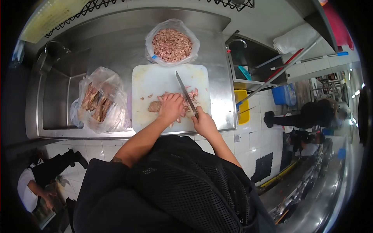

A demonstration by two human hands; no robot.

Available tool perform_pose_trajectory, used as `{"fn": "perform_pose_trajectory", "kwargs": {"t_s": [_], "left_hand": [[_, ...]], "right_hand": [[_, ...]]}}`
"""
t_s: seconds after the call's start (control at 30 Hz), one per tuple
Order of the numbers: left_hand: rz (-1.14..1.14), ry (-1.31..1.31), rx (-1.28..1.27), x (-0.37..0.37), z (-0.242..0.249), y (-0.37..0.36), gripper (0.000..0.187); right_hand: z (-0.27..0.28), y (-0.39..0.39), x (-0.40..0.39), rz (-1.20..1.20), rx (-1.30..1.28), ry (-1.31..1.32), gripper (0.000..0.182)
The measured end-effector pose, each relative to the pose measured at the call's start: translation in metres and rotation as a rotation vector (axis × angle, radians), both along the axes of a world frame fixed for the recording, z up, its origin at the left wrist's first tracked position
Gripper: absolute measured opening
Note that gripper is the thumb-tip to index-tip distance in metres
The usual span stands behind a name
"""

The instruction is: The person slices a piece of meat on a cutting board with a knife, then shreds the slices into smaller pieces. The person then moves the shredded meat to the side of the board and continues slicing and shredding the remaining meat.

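A white cutting board (145, 85) lies on the steel counter, with pieces of meat (154, 106) on it. My left hand (172, 108) rests on the meat, its fingers bent and pressed together over it. In my right hand (204, 122) is the handle of a long knife (185, 90), its blade slanting up and left across the board beside the cut pieces. Behind the board stands a bag-lined container of chopped meat (172, 45). A clear plastic bag (108, 81) with long strips of meat (95, 104) lies left of the board.
A steel sink (58, 97) is at the far left, another sink (254, 52) at the back right. Right of the counter are a yellow bucket (241, 106), a blue bin (283, 95) and long poles. Other people work at the lower left and the right.
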State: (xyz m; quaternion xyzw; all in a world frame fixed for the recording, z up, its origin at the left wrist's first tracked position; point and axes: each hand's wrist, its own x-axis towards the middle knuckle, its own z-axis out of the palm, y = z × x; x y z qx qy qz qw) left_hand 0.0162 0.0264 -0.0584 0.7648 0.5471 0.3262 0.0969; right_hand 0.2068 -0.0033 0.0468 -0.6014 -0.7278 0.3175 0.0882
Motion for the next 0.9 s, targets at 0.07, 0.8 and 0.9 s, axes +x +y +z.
{"fn": "perform_pose_trajectory", "kwargs": {"t_s": [0.07,0.8,0.9], "left_hand": [[0.01,0.006,-0.004,0.001,-0.001,-0.001,0.021],[0.0,-0.12,-0.136,-0.001,0.0,0.006,0.013],[0.04,-0.302,-0.239,-0.005,0.005,0.009,0.012]], "right_hand": [[0.022,-0.011,0.002,0.011,-0.037,-0.068,0.03],[-0.007,0.016,0.026,-0.177,-0.566,0.32,0.028],[0.005,-0.007,0.015,-0.027,-0.072,-0.03,0.028]]}}
